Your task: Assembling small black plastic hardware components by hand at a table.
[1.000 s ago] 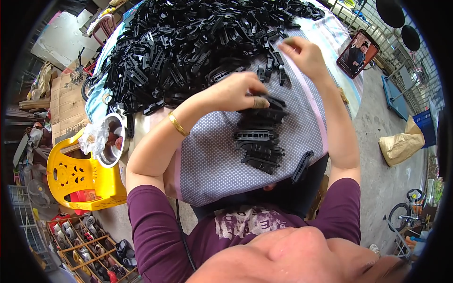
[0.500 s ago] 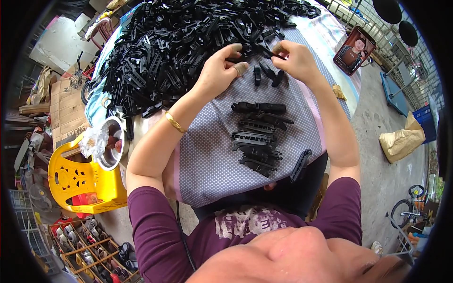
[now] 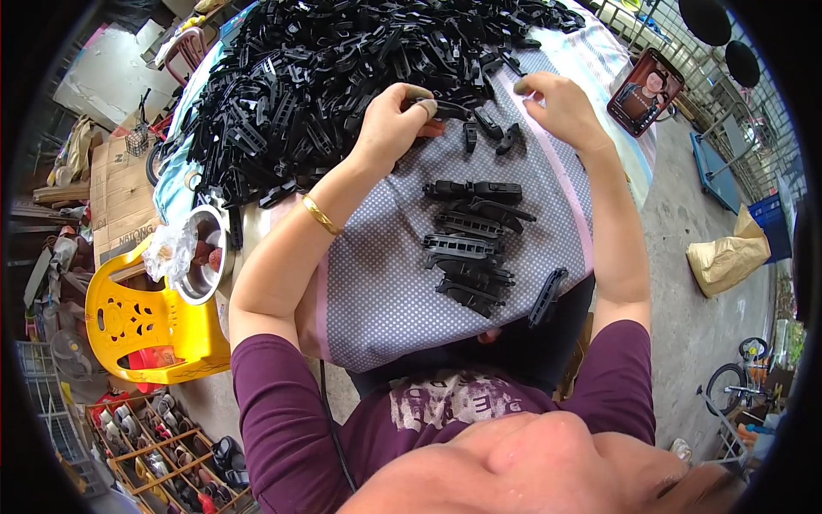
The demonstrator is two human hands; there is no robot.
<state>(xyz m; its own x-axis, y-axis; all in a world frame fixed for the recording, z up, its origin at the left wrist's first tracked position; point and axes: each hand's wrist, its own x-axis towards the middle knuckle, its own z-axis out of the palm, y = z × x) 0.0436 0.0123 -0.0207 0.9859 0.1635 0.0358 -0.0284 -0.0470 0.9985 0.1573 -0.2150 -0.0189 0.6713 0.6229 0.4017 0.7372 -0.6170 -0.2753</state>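
My left hand (image 3: 396, 124) is closed at the near edge of a big heap of black plastic pieces (image 3: 282, 98). Between its fingertips sits the end of a curved black plastic piece (image 3: 449, 108). My right hand (image 3: 561, 110) hovers over the cloth to the right, thumb and forefinger a little apart, and I see nothing between them. Short black pieces (image 3: 488, 126) lie between my hands. Closer to me, several long slotted black pieces (image 3: 462, 247) lie in a rough column on the dotted cloth (image 3: 377, 283). Another slotted piece (image 3: 546, 297) rests by the cloth's front edge.
A phone (image 3: 644, 92) stands on the right of the table, its screen lit. To the left are a metal bowl (image 3: 204, 287) with a plastic bag and a yellow chair (image 3: 180, 330). A brown sack (image 3: 728, 257) and a blue trolley (image 3: 715, 170) stand on the floor at right.
My right hand has drawn away to the right from the heap, and its fingertips have parted. My left hand has moved slightly left. The short pieces between them have shifted a little.
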